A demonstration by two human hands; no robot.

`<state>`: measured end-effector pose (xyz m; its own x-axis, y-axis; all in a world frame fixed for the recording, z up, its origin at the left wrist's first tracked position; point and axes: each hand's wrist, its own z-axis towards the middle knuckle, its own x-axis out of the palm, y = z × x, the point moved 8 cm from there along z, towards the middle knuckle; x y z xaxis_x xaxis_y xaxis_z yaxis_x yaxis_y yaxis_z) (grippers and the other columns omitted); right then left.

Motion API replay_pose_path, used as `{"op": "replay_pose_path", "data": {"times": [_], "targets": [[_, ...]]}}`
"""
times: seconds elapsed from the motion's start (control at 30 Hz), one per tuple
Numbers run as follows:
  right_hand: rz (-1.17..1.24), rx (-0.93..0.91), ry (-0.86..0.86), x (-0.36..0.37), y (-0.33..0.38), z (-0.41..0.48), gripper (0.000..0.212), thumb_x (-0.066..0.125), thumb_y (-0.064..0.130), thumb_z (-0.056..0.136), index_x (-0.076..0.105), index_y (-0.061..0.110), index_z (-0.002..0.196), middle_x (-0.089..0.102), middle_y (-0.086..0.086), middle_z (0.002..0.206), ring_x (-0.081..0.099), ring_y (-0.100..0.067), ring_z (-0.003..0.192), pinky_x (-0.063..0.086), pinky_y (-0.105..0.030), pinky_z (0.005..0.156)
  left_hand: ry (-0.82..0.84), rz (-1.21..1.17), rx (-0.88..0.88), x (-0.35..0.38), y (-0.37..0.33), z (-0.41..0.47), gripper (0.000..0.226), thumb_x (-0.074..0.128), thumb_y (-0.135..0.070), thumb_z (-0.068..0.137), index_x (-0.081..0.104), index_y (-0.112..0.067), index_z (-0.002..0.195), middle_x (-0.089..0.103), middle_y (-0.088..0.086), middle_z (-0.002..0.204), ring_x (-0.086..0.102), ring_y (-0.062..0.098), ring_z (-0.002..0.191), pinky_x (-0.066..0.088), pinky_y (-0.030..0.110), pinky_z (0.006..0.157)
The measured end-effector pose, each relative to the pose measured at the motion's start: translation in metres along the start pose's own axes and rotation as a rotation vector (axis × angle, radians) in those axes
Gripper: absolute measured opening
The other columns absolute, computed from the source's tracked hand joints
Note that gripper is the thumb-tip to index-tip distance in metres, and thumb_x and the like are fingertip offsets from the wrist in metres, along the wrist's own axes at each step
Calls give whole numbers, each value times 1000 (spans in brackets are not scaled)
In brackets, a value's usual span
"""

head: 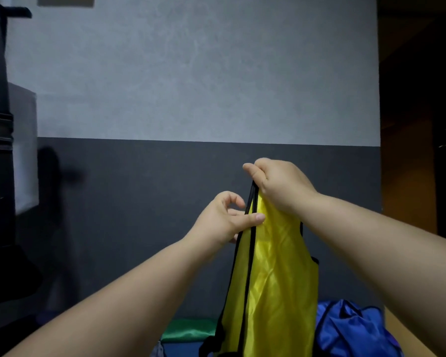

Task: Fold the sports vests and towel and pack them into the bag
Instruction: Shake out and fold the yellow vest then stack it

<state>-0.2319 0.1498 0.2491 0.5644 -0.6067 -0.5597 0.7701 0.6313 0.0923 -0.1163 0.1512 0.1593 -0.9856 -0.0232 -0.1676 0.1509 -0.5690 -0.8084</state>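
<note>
Early: right hand [281, 186] pinching yellow vest [276, 279] at 12, left hand [222, 217] pinching its edge at 10; vest hanging unfolded, bag [350, 328] at 5.

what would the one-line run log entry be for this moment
phase: yellow vest held up | right hand: grips its top | left hand: pinches black trim | below: green fabric, blue fabric

Single view: wide-angle camera worn on the head. Faces forward, pitched only slightly down; a two-tone wall [191, 73], pale grey over dark grey, fills most of the frame head-on. Forearms enter from the bottom corners. Left hand [222, 217] and right hand [278, 186] sit close to the lens, mid-frame, holding a shiny yellow vest with black trim [276, 279]. Bottom edge catches crumpled blue fabric [350, 331] and folded green cloth [191, 329].
</note>
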Motion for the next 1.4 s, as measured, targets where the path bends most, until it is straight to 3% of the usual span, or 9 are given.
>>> {"op": "replay_pose_path", "data": {"times": [0.23, 0.37, 0.53, 0.67, 0.9, 1.0, 1.1, 1.3, 1.4], "targets": [[-153, -82, -83, -35, -15, 11, 45, 29, 52, 101, 37, 20, 70, 44, 4, 63, 48, -27, 72, 27, -37, 57, 245, -145, -204, 30, 23, -23, 41, 67, -36, 83, 51, -27, 120, 65, 2, 92, 60, 9, 70, 46, 26, 57], [-99, -58, -66, -40, -24, 16, 44, 30, 51, 101, 41, 19, 73, 46, 3, 64, 49, -27, 74, 29, -37, 57, 305, -344, -270, 51, 32, -28, 34, 47, -38, 100, 55, -13, 122, 58, -2, 76, 50, 11, 65, 50, 28, 60], [-33, -45, -39, -43, -32, 20, 44, 32, 51, 101, 47, 15, 79, 48, 1, 67, 49, -26, 75, 33, -38, 62, 314, -171, -176, 60, 33, -30, 27, 62, -13, 94, 55, -15, 120, 69, 0, 86, 61, 12, 72, 50, 32, 77], [32, -41, -15, -48, -38, 18, 48, 33, 50, 101, 52, 9, 85, 50, -2, 71, 52, -28, 78, 42, -41, 70, 254, 24, -95, 53, 31, -30, 30, 65, -5, 89, 53, -14, 116, 67, -2, 77, 62, 16, 69, 51, 30, 66], [82, -68, -35, -56, -45, 18, 50, 35, 50, 100, 56, 5, 92, 60, -17, 87, 56, -33, 86, 46, -45, 78, -21, 439, 215, 31, 15, -38, 44, 65, -21, 90, 29, -41, 102, 55, -8, 92, 50, 4, 64, 46, 21, 59], [85, -83, -25, -55, -44, 19, 44, 35, 51, 100, 51, 17, 77, 51, -3, 71, 51, -24, 74, 41, -39, 68, -29, 553, 337, 31, 13, -43, 46, 62, -18, 91, 31, -52, 96, 51, -9, 81, 43, 4, 57, 39, 20, 54], [87, -93, -24, -53, -43, 21, 41, 36, 50, 100, 40, 26, 66, 41, 6, 63, 43, -14, 64, 35, -36, 64, -2, 644, 410, 33, 13, -45, 39, 64, -18, 89, 43, -51, 94, 47, -21, 103, 46, 2, 68, 39, 17, 59], [97, -131, -35, -52, -36, 22, 43, 36, 50, 100, 36, 24, 65, 38, 6, 61, 40, -13, 60, 31, -36, 60, 15, 601, 283, 32, 35, -40, 52, 71, -21, 82, 42, -59, 103, 40, -30, 113, 45, 5, 72, 46, 16, 67], [106, -150, -39, -51, -36, 24, 45, 36, 52, 100, 36, 23, 66, 37, 6, 61, 40, -14, 60, 33, -36, 61, 61, 581, 208, 39, 50, -35, 32, 73, -34, 81, 57, -51, 103, 43, -26, 111, 48, 4, 81, 47, 22, 72]]}}
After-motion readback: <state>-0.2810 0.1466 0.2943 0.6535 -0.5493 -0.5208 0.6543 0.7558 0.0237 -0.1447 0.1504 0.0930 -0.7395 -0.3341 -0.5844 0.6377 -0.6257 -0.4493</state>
